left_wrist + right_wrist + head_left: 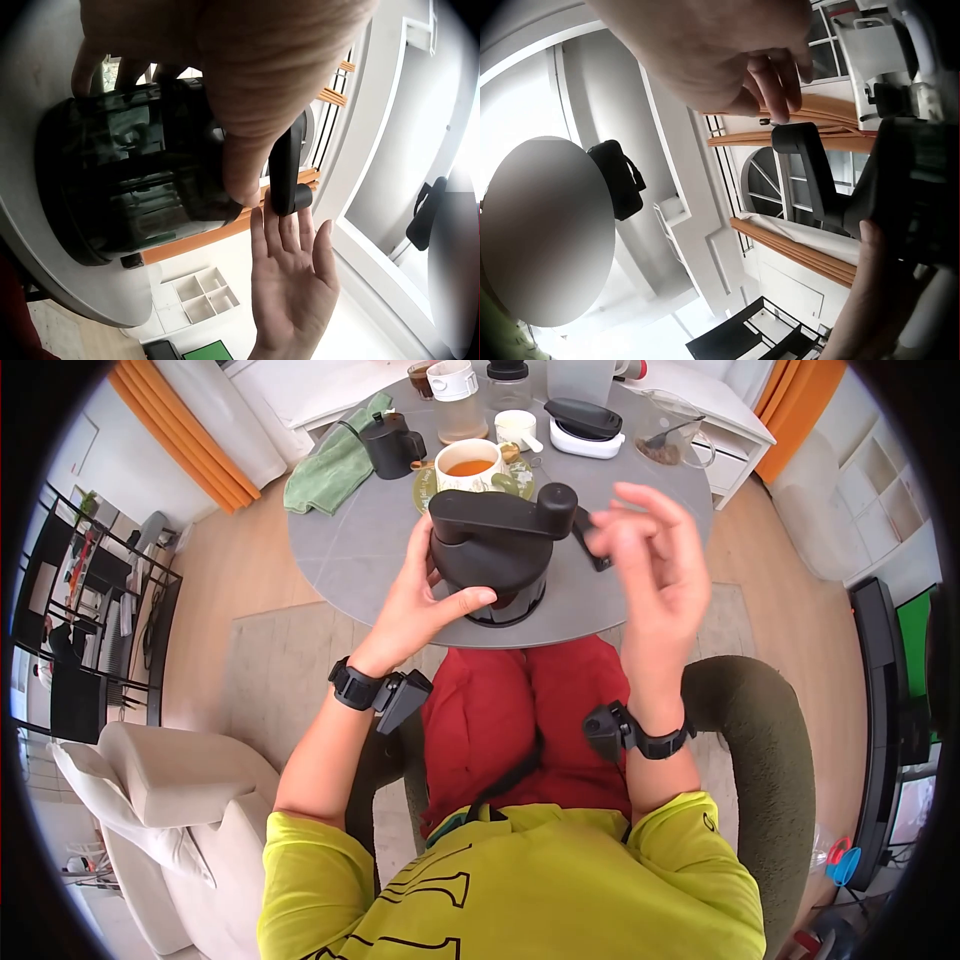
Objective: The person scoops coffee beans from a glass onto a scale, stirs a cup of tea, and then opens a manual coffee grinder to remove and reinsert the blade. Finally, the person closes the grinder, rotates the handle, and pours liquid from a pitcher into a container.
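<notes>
A black hand-crank coffee grinder with a dark see-through lower body stands upright at the near edge of the round grey table. My left hand grips its side, thumb across the front and the other fingers behind, mostly hidden. On top, the crank arm reaches right to a round knob. Beside that knob is my right hand, fingers loosely bent and holding nothing. In the left wrist view the right palm faces the camera, its fingertips close to the knob.
Behind the grinder, a cup of orange-brown drink sits on a green patterned saucer. Around it are a black pitcher, a green cloth, a white scoop-like cup, a white scale-like dish with a black tray, and a glass jug.
</notes>
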Tool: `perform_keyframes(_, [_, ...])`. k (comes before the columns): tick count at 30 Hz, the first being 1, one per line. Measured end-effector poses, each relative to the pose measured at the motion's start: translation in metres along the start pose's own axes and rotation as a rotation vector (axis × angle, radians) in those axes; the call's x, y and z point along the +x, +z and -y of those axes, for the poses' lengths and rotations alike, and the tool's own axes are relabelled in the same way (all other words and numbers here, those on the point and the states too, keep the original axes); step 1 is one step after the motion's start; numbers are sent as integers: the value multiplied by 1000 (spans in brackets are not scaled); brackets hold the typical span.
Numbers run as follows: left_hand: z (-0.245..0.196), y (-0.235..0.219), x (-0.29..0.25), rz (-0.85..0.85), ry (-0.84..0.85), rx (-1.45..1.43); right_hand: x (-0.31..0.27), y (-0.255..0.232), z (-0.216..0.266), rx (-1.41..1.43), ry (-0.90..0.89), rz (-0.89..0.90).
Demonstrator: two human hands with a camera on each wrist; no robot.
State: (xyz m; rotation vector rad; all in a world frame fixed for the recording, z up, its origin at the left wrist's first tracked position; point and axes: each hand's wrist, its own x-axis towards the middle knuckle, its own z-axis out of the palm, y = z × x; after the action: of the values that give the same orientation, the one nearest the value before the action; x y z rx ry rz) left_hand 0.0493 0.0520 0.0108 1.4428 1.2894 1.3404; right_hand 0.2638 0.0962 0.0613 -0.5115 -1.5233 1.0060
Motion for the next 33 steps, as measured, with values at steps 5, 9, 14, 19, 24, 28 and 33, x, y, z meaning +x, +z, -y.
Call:
perform_keyframes(5, [-1, 2, 0, -1, 10, -12, 2, 8, -5, -24, -76, -4])
perform_keyframes(9, [-4, 2, -2, -6, -22, -19, -4, -9, -5, 7, -30, 24])
perform_keyframes(14, [-2, 1, -1, 6, 0, -10, 6, -6, -8, 16, -123, 55])
perform_keyframes(19, [-3, 1, 0, 39, 26, -34, 5, -3, -3, -55, -88, 176])
perform_keyframes(24, [-5, -1, 0, 53, -5, -41, 8, -25, -4, 37, 75, 48])
perform_keyframes(28, [-5, 0, 0, 43, -3, -43, 17, -9, 2, -13, -71, 145])
perform_keyframes(33, [-1, -2, 1, 30, 31, -18, 14, -33, -8, -49, 6, 205])
